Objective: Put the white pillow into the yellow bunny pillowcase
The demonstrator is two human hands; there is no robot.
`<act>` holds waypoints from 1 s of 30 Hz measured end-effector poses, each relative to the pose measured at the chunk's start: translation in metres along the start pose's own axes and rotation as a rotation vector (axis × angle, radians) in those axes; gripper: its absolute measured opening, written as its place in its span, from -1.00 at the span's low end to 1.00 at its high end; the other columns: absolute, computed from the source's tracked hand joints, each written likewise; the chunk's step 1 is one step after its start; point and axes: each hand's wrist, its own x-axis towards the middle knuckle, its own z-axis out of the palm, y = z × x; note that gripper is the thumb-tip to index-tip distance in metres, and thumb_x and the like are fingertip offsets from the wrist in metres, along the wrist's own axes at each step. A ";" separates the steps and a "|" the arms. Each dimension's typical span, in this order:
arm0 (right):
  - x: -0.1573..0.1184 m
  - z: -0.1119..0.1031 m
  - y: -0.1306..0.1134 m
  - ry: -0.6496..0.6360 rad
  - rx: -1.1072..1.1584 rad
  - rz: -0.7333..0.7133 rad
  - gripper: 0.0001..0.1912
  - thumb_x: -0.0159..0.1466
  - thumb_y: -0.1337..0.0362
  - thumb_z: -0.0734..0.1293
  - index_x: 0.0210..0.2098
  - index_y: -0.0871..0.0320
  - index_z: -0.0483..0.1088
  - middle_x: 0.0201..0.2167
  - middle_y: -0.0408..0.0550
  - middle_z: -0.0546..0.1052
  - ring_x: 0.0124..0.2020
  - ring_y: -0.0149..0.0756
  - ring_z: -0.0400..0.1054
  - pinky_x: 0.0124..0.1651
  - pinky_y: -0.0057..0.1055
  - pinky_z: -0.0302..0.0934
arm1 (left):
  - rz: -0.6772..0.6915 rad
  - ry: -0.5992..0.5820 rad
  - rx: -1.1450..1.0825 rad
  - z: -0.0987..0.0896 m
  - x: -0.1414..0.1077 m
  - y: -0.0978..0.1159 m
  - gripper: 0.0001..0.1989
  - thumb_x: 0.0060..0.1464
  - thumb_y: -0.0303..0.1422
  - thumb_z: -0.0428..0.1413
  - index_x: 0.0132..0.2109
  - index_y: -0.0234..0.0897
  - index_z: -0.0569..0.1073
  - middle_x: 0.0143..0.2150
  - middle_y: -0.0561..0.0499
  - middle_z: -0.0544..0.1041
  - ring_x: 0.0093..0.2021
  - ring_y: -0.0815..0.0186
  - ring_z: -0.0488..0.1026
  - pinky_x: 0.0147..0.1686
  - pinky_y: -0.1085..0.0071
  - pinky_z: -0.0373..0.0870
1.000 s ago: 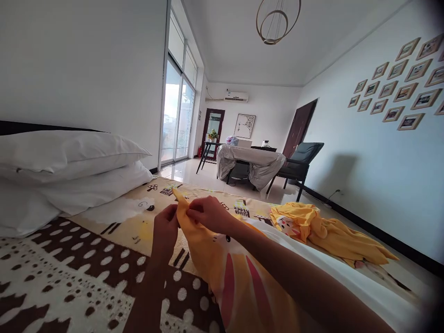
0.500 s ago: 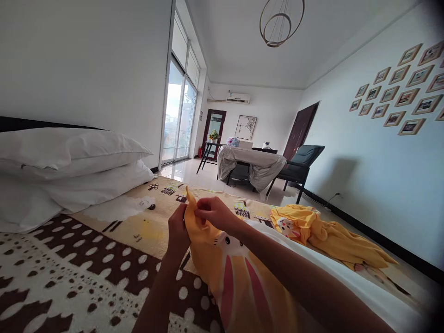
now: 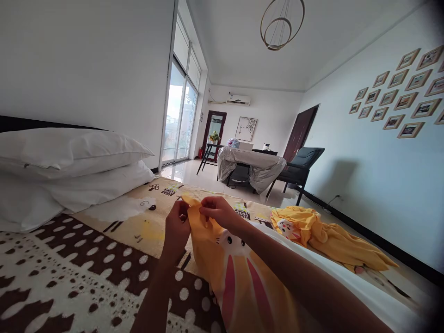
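Note:
A yellow pillowcase with a rabbit face and long pink ears is spread in front of me. My left hand pinches its far left corner, the thumb and fingers closed on the fabric. Just to the right, my right hand grips the same edge between thumb and fingertips. The cloth is drawn up into a fold between the two hands. Beside it on the right shows a white pillow-like form, partly hidden by my right forearm. Farther right lies a second, crumpled yellow rabbit-print cloth.
White pillows are stacked on the left. Below me is a patterned blanket with sheep and brown polka-dot areas. Beyond its far edge stand a covered table and a dark chair.
The raised corner has been lowered and tipped to the left. My left hand has turned and shifted slightly left, and the fabric between my hands is stretched wider.

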 end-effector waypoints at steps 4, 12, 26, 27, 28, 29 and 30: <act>-0.004 0.002 -0.003 -0.030 -0.096 -0.025 -0.90 0.05 0.29 0.29 -0.53 0.17 0.27 -0.62 -0.24 0.33 -0.56 -0.47 0.20 -0.46 -0.50 0.07 | -0.083 -0.057 -0.118 -0.002 -0.001 0.006 -0.86 -0.16 -0.37 0.12 -0.36 -0.31 0.42 -0.48 0.06 0.41 -0.43 0.36 0.31 -0.43 0.49 0.26; -0.020 0.014 -0.015 -0.025 -0.783 -0.335 -0.83 0.15 0.47 0.20 -0.54 0.17 0.20 -0.51 -0.16 0.32 -0.48 -0.44 0.12 -0.40 -0.48 -0.04 | -0.314 -0.276 -0.140 -0.020 0.003 0.004 -0.69 -0.23 -0.17 0.26 -0.46 -0.39 0.51 -0.56 0.03 0.41 -0.51 0.36 0.29 -0.56 0.51 0.16; -0.077 -0.069 -0.017 -0.008 -0.998 0.165 -0.77 0.20 0.13 0.30 -0.30 0.17 0.40 -0.34 0.05 0.50 -0.39 -0.28 0.34 -0.28 -0.38 0.15 | -0.412 0.171 -0.407 -0.040 0.016 -0.013 -0.83 -0.37 -0.35 0.29 -0.55 -0.36 0.51 -0.65 0.09 0.39 -0.64 0.49 0.23 -0.66 0.59 0.13; -0.087 -0.082 -0.009 0.009 -1.039 0.298 -0.69 0.18 0.04 0.31 -0.46 0.18 0.38 -0.47 0.03 0.47 -0.46 -0.30 0.31 -0.34 -0.39 0.13 | -0.395 0.204 -0.414 -0.041 0.018 -0.017 -0.84 -0.36 -0.36 0.28 -0.55 -0.36 0.50 -0.66 0.10 0.37 -0.64 0.50 0.23 -0.66 0.60 0.13; -0.097 -0.093 -0.002 -0.040 -1.033 0.436 -0.57 0.18 -0.05 0.29 -0.58 0.17 0.32 -0.57 0.00 0.43 -0.53 -0.33 0.27 -0.39 -0.40 0.12 | -0.387 0.225 -0.425 -0.041 0.019 -0.021 -0.84 -0.35 -0.36 0.27 -0.54 -0.35 0.50 -0.64 0.09 0.39 -0.63 0.49 0.25 -0.65 0.60 0.15; -0.109 -0.101 0.005 -0.137 -0.954 0.567 -0.48 0.18 -0.13 0.25 -0.65 0.17 0.27 -0.65 -0.04 0.38 -0.59 -0.36 0.23 -0.45 -0.42 0.10 | -0.379 0.244 -0.435 -0.040 0.020 -0.025 -0.84 -0.35 -0.35 0.26 -0.53 -0.34 0.50 -0.62 0.08 0.41 -0.61 0.47 0.28 -0.62 0.58 0.20; -0.121 -0.106 0.011 -0.220 -0.826 0.660 -0.43 0.19 -0.18 0.20 -0.66 0.17 0.25 -0.69 -0.08 0.34 -0.64 -0.40 0.19 -0.49 -0.44 0.08 | -0.372 0.263 -0.445 -0.038 0.021 -0.029 -0.82 -0.35 -0.34 0.26 -0.51 -0.34 0.49 -0.59 0.06 0.44 -0.58 0.45 0.31 -0.59 0.55 0.24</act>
